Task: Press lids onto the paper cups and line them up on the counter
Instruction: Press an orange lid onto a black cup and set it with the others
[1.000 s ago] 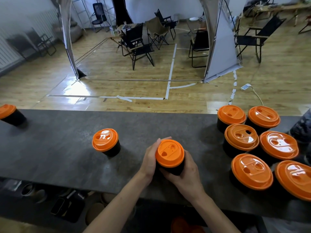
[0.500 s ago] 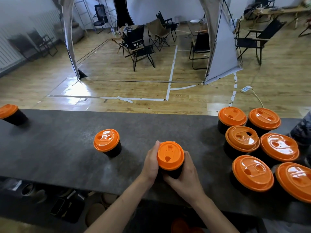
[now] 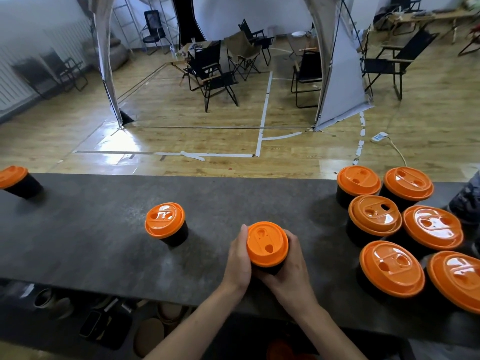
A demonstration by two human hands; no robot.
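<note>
A black paper cup with an orange lid point(image 3: 267, 244) stands on the dark grey counter point(image 3: 104, 245), near its front edge. My left hand point(image 3: 237, 258) wraps the cup's left side and my right hand point(image 3: 291, 268) wraps its right side and front; both grip the cup below the lid. The cup body is mostly hidden by my fingers. To the left stands a second lidded cup point(image 3: 166, 224), and a third lidded cup point(image 3: 17, 181) is at the far left edge.
Several lidded cups point(image 3: 374, 219) crowd the counter's right end. A person's patterned sleeve point(image 3: 467, 201) shows at the right edge. Beyond the counter lie a wooden floor, folding chairs point(image 3: 213, 76) and a tent. Shoes and boxes sit under the counter.
The lid has turned in my hands, its holes now face me. The cup has hardly shifted on the counter. Both hands keep their hold.
</note>
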